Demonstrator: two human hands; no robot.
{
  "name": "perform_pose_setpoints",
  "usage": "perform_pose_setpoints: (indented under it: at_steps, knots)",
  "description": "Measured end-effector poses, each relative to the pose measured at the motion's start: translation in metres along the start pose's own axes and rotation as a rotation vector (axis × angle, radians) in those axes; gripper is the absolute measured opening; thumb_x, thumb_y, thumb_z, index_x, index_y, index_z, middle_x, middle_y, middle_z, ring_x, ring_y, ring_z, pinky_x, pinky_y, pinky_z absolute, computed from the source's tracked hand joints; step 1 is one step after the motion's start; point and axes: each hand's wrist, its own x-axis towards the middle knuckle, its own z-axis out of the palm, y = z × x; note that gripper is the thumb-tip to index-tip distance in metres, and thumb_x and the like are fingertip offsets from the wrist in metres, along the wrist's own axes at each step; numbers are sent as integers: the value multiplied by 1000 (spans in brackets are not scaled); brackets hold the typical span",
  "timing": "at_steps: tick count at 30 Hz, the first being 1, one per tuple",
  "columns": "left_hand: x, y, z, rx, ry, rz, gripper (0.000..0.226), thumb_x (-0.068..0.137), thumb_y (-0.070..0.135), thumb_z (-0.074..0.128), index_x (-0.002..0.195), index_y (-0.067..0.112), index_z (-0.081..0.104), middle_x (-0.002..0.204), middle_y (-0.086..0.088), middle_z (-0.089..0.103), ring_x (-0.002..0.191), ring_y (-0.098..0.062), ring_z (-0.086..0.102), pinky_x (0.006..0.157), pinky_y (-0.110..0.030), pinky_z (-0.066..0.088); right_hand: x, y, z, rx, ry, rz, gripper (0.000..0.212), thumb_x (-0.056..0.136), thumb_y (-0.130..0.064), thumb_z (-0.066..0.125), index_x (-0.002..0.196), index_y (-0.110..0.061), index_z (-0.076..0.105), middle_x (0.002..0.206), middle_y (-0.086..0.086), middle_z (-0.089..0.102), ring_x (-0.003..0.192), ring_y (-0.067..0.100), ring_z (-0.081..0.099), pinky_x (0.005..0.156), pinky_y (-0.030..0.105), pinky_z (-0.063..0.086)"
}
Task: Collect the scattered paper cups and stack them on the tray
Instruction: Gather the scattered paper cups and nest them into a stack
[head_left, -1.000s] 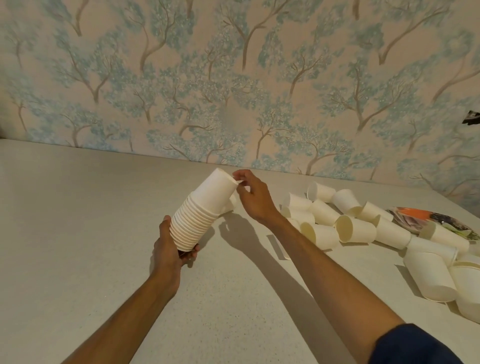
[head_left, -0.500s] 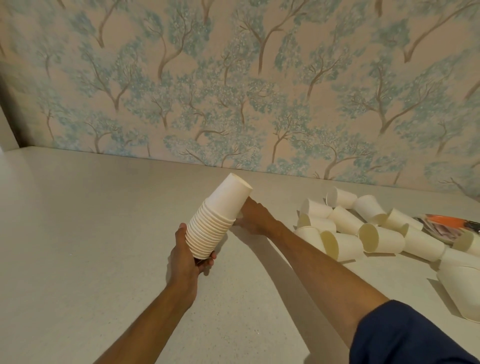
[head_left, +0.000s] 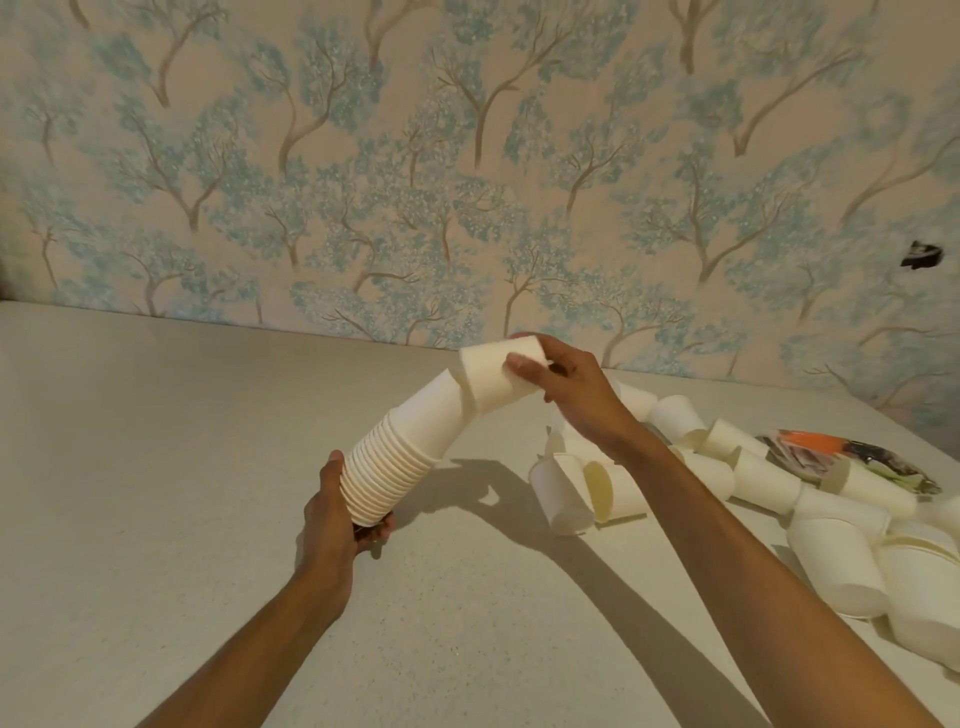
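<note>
Paper stack (head_left: 395, 467), tilted, gripped at its base by my left hand (head_left: 332, 512) for support; my right hand (head_left: 566, 387) holds one cup (head_left: 493, 376), apparently being seated on top.

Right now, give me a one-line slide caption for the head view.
Left hand holds a tilted cup stack while right hand brings another cup to its top.

Head-worn camera, the only view: it looked forward and down across a pale countertop (head_left: 156, 519) toward a tree-patterned wall (head_left: 467, 156). Both forearms entered from the bottom edge, so the hands sat close and central. Wide-angle bending curved the counter's far edge.
</note>
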Motion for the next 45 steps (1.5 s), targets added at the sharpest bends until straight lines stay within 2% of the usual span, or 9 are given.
perform_pose_setpoints:
  at_steps: [7,10,13,18,24,29,32,35,45]
  knots:
    - [-21,-13,33,36,-82,14,56,92,65,38,79,26,76,72,-20,72,58,-27,69,52,-32,55,-33,-8,-10,-305,-267,-37,59,85,-68,52,139,-42,50,138,-13,55,112,3,53,86,15,40]
    - [-23,-17,42,4,-98,-29,57,90,64,41,90,16,73,71,-21,71,56,-28,67,54,-34,55,-39,-3,-34,-229,-169,-13,57,92,-67,35,138,-38,52,130,-14,60,108,0,58,90,18,41]
    - [-20,-19,54,-12,-98,-79,65,88,66,41,95,8,70,68,-22,68,54,-27,63,54,-34,52,-50,22,-47,-553,-3,8,43,97,-55,45,131,-31,57,111,-12,65,104,9,61,87,32,43]
    - [-16,-14,80,-57,-65,-91,62,88,65,41,92,10,68,62,-16,66,47,-23,59,49,-30,48,-82,69,-12,-1140,71,85,58,85,-71,44,113,-24,64,109,-1,69,113,21,55,108,47,20]
    - [-13,-20,83,-99,-34,-91,54,91,61,42,97,13,66,64,-15,68,51,-23,62,51,-30,52,-96,91,8,-1261,145,36,63,73,-62,58,120,-21,55,111,7,67,119,29,50,115,48,-13]
    - [-8,-22,80,-132,-32,-80,53,90,61,44,95,15,68,66,-14,69,54,-22,64,53,-29,53,-91,85,-9,-1109,366,-61,59,76,-63,50,117,-21,60,96,2,70,102,25,60,113,50,12]
    - [-4,-22,79,-144,-27,-92,51,89,61,46,93,16,69,66,-14,70,53,-22,64,52,-29,52,-78,64,-38,-488,326,123,55,78,-56,60,125,-28,55,110,1,63,97,20,58,92,40,43]
    - [-2,-23,81,-137,-37,-92,49,90,59,46,90,17,70,66,-13,70,53,-21,64,54,-30,52,-64,47,-68,50,279,235,49,72,-49,64,117,-31,57,110,-5,60,94,15,60,70,28,49]
    - [-9,-29,90,56,-67,11,51,94,59,40,97,15,65,64,-13,70,52,-22,65,51,-31,55,-53,40,-51,-165,118,22,50,78,-52,74,123,-32,61,113,-18,65,95,-8,60,74,13,44]
